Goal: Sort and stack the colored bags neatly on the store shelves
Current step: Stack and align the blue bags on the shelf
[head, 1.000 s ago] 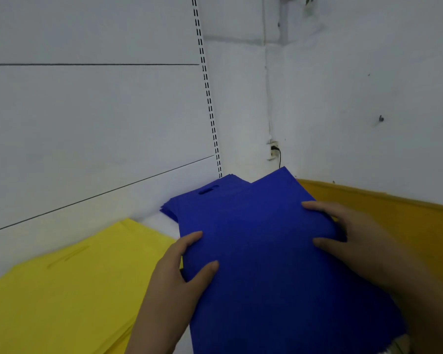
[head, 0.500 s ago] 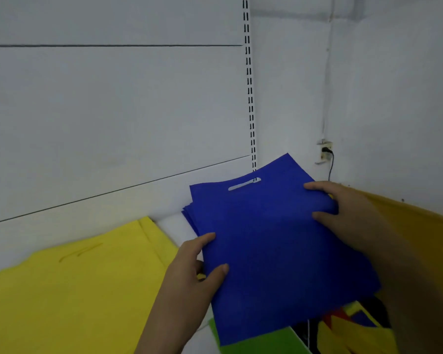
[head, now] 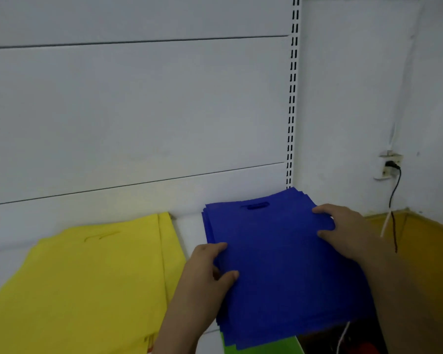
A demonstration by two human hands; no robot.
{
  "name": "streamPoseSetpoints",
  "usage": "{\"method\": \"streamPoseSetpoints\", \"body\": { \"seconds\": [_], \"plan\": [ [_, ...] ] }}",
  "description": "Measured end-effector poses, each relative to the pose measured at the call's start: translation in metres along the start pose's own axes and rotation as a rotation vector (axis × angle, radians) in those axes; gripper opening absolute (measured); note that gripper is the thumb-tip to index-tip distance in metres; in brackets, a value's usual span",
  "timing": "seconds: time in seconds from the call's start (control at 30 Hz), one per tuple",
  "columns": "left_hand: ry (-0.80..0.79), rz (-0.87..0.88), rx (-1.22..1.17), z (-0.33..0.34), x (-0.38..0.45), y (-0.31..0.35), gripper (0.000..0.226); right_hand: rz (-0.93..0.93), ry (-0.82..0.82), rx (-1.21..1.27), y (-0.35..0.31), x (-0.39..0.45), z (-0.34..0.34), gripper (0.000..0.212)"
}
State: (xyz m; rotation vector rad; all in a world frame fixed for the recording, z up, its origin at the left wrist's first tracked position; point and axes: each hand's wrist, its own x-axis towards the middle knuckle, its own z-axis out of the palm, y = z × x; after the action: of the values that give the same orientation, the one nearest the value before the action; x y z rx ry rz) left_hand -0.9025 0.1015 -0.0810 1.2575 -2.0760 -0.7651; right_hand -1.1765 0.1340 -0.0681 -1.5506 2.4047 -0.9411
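A stack of flat blue bags [head: 279, 261] lies on the white shelf [head: 189, 226], its cut-out handle toward the back wall. My left hand [head: 207, 272] grips the stack's left edge, thumb on top and fingers curled under. At the right edge my right hand [head: 343, 231] holds the stack, its fingers lying over the top near the far corner. A stack of yellow bags [head: 92, 284] lies flat to the left, apart from the blue ones by a narrow strip of shelf.
A green bag [head: 261, 348] shows under the blue stack's near edge. A mustard-yellow box or panel [head: 425, 251] stands at the right. A slotted upright [head: 292, 98] runs up the back wall. A wall socket with a black cord [head: 391, 169] hangs at the right.
The blue stack has come down flat onto the shelf and squared up toward the back wall. Both hands stayed on its edges. My view has swung left.
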Motion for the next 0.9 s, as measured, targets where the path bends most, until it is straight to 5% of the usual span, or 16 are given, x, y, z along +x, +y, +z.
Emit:
{"method": "streamPoseSetpoints", "body": {
  "seconds": [0.33, 0.5, 0.9],
  "plan": [
    [0.099, 0.045, 0.2, 0.003, 0.0, 0.005, 0.051, -0.014, -0.015, -0.063, -0.005, -0.002, -0.001, 0.051],
    [0.317, 0.126, 0.073, -0.021, -0.015, 0.005, 0.032, -0.29, 0.052, 0.116, -0.045, -0.026, -0.002, 0.038],
    [0.75, 0.052, -0.172, -0.167, -0.13, -0.083, 0.029, -0.667, -0.156, 0.326, -0.214, -0.113, 0.087, 0.033]
  ]
}}
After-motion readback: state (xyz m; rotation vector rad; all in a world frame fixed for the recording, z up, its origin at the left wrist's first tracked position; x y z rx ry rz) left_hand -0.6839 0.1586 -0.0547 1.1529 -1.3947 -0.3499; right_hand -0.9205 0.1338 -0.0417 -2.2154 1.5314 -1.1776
